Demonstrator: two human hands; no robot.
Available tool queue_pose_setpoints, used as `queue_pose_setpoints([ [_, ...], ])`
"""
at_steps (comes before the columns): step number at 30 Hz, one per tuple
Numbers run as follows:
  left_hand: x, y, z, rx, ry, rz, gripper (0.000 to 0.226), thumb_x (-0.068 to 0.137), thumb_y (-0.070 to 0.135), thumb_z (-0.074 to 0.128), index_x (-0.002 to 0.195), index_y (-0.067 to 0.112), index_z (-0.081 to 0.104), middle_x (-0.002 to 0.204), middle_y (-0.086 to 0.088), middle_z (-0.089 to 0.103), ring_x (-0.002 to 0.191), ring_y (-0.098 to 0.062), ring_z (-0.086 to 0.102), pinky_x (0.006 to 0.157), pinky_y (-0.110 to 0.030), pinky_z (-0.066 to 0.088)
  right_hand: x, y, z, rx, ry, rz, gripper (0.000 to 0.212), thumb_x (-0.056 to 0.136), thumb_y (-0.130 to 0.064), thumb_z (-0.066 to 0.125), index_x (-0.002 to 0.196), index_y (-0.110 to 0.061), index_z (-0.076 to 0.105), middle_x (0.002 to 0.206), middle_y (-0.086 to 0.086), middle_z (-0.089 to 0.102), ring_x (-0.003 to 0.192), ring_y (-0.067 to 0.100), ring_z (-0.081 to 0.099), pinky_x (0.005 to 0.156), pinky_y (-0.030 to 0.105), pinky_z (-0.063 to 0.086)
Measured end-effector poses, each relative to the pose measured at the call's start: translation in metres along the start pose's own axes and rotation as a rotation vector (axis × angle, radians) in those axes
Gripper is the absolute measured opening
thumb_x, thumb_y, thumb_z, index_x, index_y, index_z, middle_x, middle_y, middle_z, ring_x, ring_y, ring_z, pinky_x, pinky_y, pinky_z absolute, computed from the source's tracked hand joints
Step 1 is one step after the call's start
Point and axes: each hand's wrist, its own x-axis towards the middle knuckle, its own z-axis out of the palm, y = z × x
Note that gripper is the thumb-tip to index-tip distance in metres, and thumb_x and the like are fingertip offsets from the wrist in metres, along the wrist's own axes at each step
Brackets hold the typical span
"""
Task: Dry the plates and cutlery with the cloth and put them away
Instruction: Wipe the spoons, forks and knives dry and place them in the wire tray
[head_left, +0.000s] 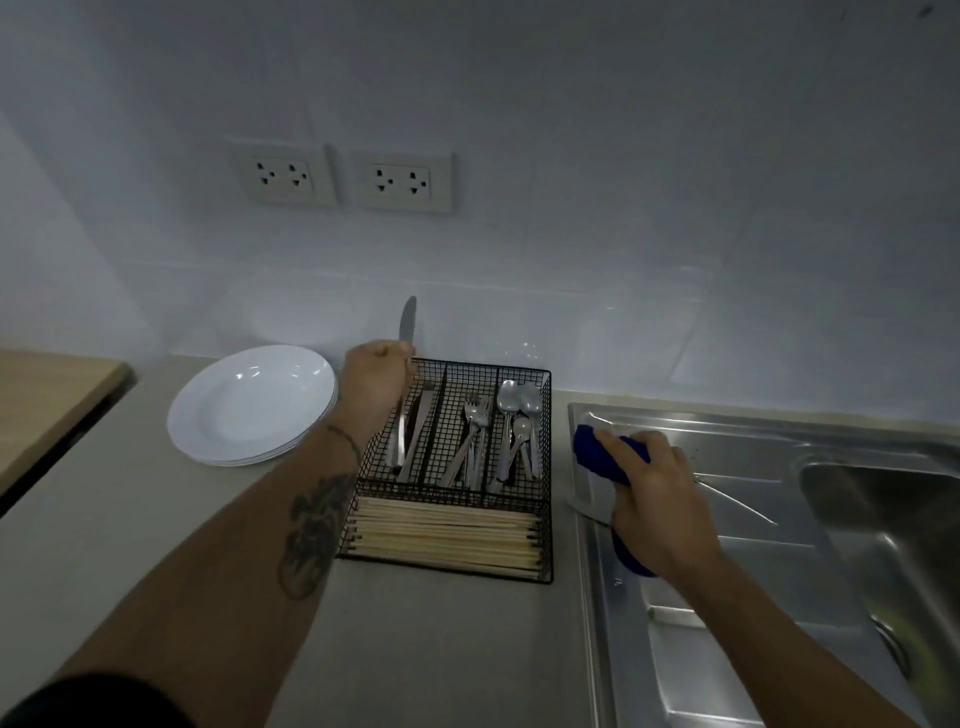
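Right hand (657, 499), nearest, grips a bunched blue cloth (608, 457) on the steel sink drainboard (727, 623). Left hand (376, 376) pinches one steel table knife (407, 325), blade up, over the black wire caddy (545, 519). Step: stowing cutlery; next, probably lower it among two knives (410, 441). About three white plates (249, 405) are stacked.

The left hand (375, 375) grips a table knife (407, 326), blade upright, over the back left corner of a black wire cutlery caddy (545, 467). Its 3 rear compartments hold knives (411, 439), forks (472, 441) and spoons (519, 415); the front one holds chopsticks (447, 538). The right hand (660, 499) holds a blue cloth (602, 457) on the steel sink drainboard (727, 597). Stacked white plates (249, 405) sit left of the caddy.
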Motion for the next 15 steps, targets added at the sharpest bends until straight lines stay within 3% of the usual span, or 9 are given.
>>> queue_pose_setpoints([
  [6, 0.052, -0.028, 0.004, 0.291, -0.002, 0.041, 0.034, 0.091, 0.026, 0.051, 0.073, 0.008, 0.073, 0.074, -0.011, 0.071, 0.065, -0.026, 0.063, 0.063, -0.039, 0.056, 0.004, 0.024, 0.009, 0.07, -0.022, 0.057, 0.067, 0.076, 0.004, 0.07, 0.136, -0.019, 0.054, 0.108, 0.008, 0.054, 0.091, 0.03, 0.053, 0.073, 0.042, 0.053],
  [9, 0.056, -0.049, 0.02, 0.589, -0.067, 0.064, 0.037, 0.097, 0.023, 0.046, 0.078, 0.002, 0.07, 0.09, -0.016, 0.07, 0.084, -0.032, 0.065, 0.08, -0.036, 0.053, 0.002, 0.038, 0.008, 0.096, -0.034, 0.137, 0.064, 0.081, 0.004, 0.065, 0.138, -0.023, 0.052, 0.106, 0.004, 0.052, 0.09, 0.026, 0.052, 0.075, 0.041, 0.052],
  [11, 0.054, -0.062, 0.027, 0.712, -0.105, 0.052, 0.037, 0.096, 0.025, 0.048, 0.074, 0.004, 0.069, 0.088, -0.013, 0.069, 0.087, -0.033, 0.064, 0.087, -0.036, 0.051, 0.001, 0.048, 0.005, 0.093, -0.04, 0.179, 0.063, 0.082, 0.003, 0.063, 0.138, -0.024, 0.052, 0.108, 0.004, 0.051, 0.091, 0.026, 0.052, 0.075, 0.042, 0.052],
  [15, 0.046, -0.077, 0.035, 0.864, -0.153, 0.093, 0.021, 0.085, 0.014, 0.056, 0.081, 0.001, 0.073, 0.089, -0.015, 0.07, 0.083, -0.031, 0.063, 0.079, -0.031, 0.052, -0.003, 0.058, 0.002, 0.041, -0.066, 0.209, 0.064, 0.08, 0.002, 0.066, 0.138, -0.021, 0.052, 0.111, 0.009, 0.052, 0.093, 0.029, 0.052, 0.076, 0.043, 0.053],
])
